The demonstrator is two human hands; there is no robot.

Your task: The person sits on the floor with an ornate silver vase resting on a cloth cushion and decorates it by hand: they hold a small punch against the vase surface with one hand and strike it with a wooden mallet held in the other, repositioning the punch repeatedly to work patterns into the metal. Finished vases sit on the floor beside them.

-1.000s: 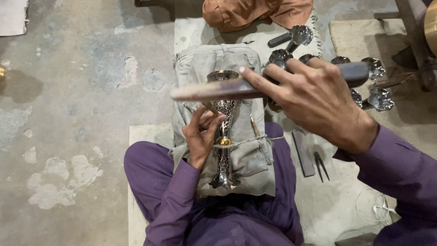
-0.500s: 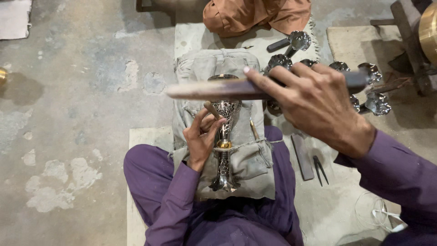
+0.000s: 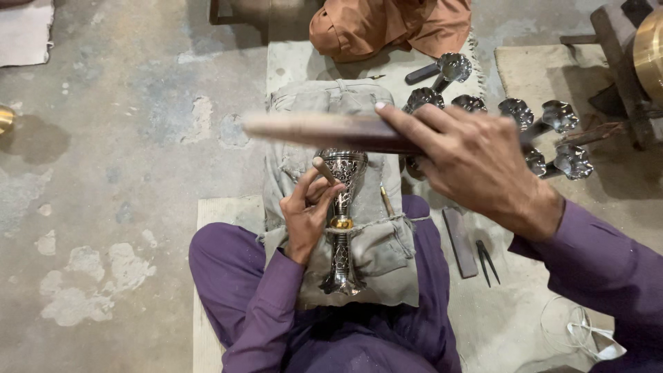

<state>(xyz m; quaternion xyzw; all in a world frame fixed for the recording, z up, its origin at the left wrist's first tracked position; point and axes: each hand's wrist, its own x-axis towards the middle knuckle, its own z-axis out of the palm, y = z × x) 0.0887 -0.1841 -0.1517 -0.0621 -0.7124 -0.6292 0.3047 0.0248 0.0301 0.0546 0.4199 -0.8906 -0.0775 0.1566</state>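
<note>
An engraved silver goblet (image 3: 341,221) with a gold band on its stem lies on a grey cloth pad (image 3: 376,249) over my lap. My left hand (image 3: 309,207) rests against the goblet and pinches a thin chisel (image 3: 324,170) with its tip at the cup. My right hand (image 3: 476,162) is raised above the goblet and grips a long wooden stick (image 3: 324,131), blurred with motion, held across the view.
Several more silver goblets (image 3: 514,114) lie in a row at the upper right. A dark flat bar (image 3: 459,242) and small dividers (image 3: 487,261) lie on the mat beside my right leg. An orange cloth (image 3: 387,24) sits ahead, a brass piece (image 3: 649,52) at far right.
The wooden stick in my right hand has swung slightly up and down over the chisel. My left hand and the goblet stay in place.
</note>
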